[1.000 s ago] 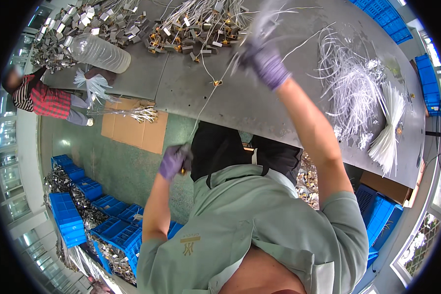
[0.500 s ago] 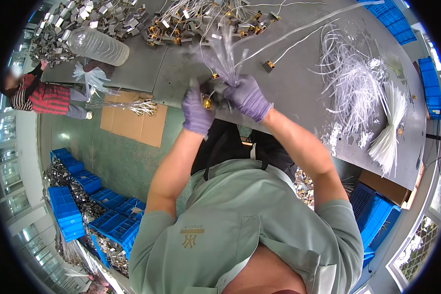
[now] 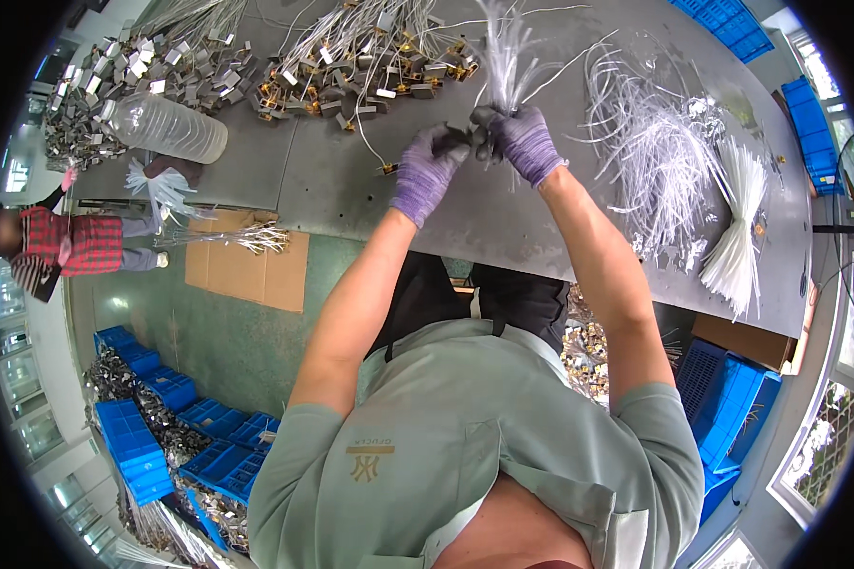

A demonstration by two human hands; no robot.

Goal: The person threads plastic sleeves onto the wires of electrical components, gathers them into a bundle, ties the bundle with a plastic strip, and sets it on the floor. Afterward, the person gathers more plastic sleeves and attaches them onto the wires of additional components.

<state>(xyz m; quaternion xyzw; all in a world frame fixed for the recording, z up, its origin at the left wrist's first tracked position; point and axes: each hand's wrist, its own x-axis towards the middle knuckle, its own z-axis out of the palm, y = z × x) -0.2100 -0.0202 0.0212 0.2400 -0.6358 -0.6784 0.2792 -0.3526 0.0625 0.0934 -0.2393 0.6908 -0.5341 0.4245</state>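
Note:
Both my hands wear purple knit gloves with dark fingertips and are held close together over the near part of the grey table. My right hand [image 3: 524,144] is closed around a bundle of clear plastic strands [image 3: 509,62], which fan out away from me and are blurred at the tips. Just left of it, my left hand [image 3: 425,173] has its fingers pinched together, almost touching the right fingertips. What it holds, if anything, is hidden. Beside the left glove, a small metal part with a brass-coloured end [image 3: 386,169] lies on the table, joined to a thin white wire.
A pile of wired metal parts [image 3: 351,76] lies ahead, with more grey metal pieces [image 3: 176,71] and a clear plastic bottle [image 3: 166,128] to the left. Loose clear strands [image 3: 655,142] and a tied white bundle [image 3: 738,228] lie right. Another person [image 3: 76,237] stands far left.
My hands have moved forward and right, the strand bundle going along in the right hand. A brass-coloured part visible at my left hand before is now out of sight. The whole view has shifted slightly.

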